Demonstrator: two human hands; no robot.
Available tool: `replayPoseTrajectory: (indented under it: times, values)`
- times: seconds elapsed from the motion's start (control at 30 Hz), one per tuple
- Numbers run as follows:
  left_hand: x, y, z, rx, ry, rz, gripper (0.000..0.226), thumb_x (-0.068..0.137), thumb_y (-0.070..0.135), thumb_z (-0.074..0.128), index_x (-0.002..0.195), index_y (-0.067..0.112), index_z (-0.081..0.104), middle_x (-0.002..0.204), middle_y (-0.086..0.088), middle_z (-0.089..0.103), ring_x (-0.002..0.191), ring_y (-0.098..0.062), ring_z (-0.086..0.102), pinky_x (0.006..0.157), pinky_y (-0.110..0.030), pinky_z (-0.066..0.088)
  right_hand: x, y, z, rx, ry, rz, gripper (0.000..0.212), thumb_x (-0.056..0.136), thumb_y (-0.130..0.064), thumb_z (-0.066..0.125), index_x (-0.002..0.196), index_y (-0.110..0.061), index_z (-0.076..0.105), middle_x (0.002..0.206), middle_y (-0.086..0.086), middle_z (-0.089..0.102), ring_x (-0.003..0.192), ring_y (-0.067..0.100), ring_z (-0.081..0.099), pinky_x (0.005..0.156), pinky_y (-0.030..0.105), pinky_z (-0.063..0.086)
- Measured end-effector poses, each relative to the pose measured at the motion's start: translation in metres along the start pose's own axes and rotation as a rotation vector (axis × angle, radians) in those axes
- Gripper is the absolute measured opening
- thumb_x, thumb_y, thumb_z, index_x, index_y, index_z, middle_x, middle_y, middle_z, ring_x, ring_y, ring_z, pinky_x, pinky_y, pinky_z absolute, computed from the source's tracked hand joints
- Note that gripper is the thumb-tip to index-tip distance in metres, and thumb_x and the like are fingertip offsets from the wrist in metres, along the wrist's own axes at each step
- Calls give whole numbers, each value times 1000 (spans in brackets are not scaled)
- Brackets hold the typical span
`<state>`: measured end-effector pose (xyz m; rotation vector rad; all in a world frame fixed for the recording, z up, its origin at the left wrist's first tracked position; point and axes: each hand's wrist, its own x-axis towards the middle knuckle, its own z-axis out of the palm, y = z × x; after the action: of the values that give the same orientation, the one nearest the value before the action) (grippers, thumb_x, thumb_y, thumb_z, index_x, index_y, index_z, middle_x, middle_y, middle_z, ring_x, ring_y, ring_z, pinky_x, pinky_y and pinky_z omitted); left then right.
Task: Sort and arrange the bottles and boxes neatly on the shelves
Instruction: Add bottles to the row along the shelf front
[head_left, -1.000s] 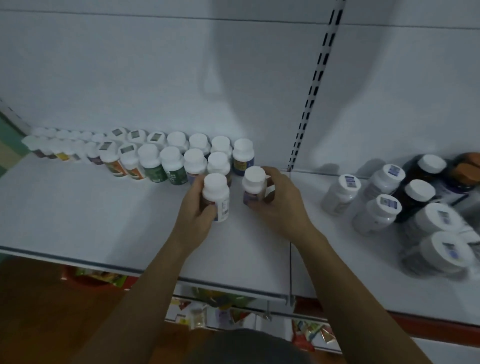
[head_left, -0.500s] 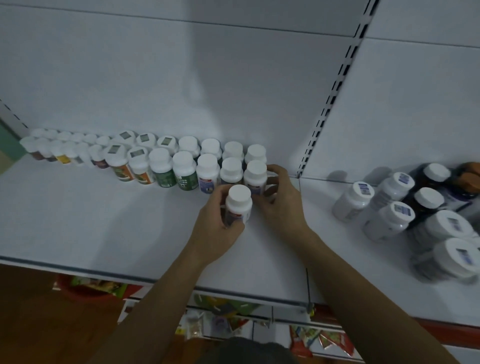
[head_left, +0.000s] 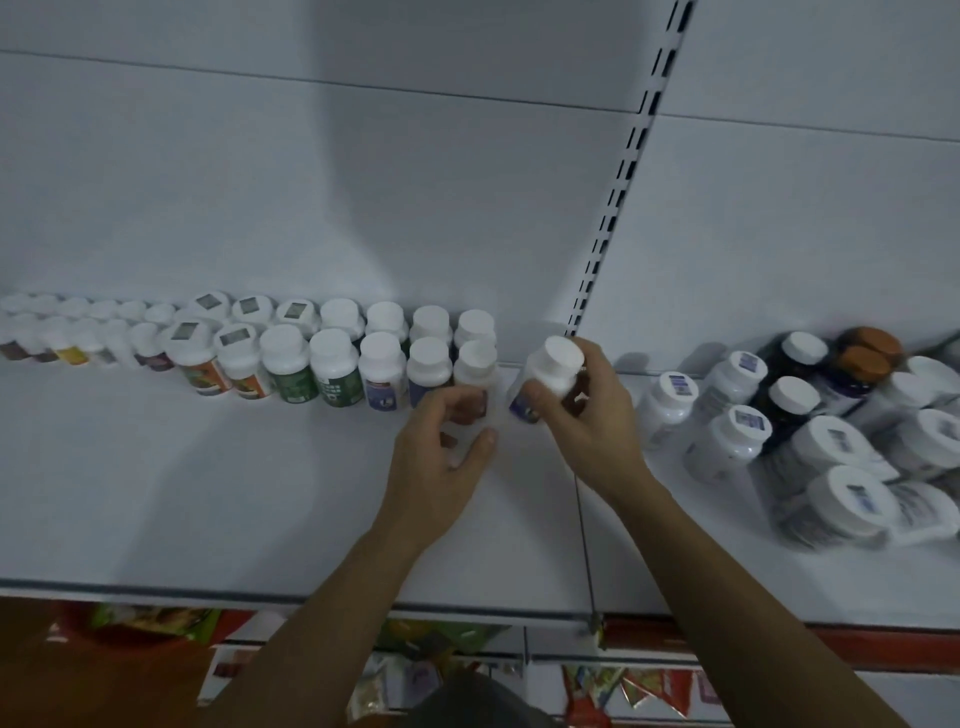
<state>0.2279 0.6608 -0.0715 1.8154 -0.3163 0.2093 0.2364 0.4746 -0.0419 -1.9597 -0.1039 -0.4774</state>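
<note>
— Now, nearest first: what is being noted at the front of the shelf (head_left: 208, 493)?

— Both forearms are being extended over its front lip. The left hand (head_left: 441, 462) is being held low, with its fingers loosely curled against the lower body of the end bottle (head_left: 475, 364) of the front row (head_left: 332, 358) and its thumb apart from it. Whether that bottle is being gripped or merely touched cannot be told.

— And the right hand (head_left: 592, 426)?

— It is being closed round the held bottle (head_left: 553, 366), with fingers and thumb clamped on the body. This white-capped bottle is being carried just right of the end bottle. It is tilted, with its base towards the rows and its cap leaning up and right.

— Which relation is being judged decisive?

— The free place is being read as lying just left of the held bottle's base, beside the end bottle. The long axis is being judged in need of righting before any setting down. The right hand is the nearer, and the left hand's fingers are being judged the likeliest obstruction.

— Farther back?

— The back row (head_left: 384, 317) is being seen against the rear panel, and the slotted upright (head_left: 618, 208) is rising behind the right hand. Right of the shelf seam (head_left: 582, 519), a loose cluster (head_left: 727, 441) is being recorded, unsorted, with several bottles on their sides.
</note>
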Motion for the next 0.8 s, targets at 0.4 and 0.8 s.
replayPoseTrajectory:
  times: [0.4, 0.8]
  values:
    - [-1, -14, 10, 501, -134, 8, 54, 76, 14, 52, 129, 16, 58, 116, 1, 58, 111, -22, 50, 94, -42, 43, 15, 39, 19, -132, -15, 97, 55, 84, -23, 80, 130, -32, 51, 104, -20, 61, 74, 6, 63, 70, 13, 49]
    - [-3, -9, 14, 774, -170, 66, 69, 83, 27, 47, 152, 28, 40, 110, 0, 45, 105, -21, 40, 89, -38, 43, 29, 43, 34, -298, -4, 184, 43, 89, -13, 59, 131, -20, 53, 123, 1, 64, 107, 21, 62, 81, 27, 42]
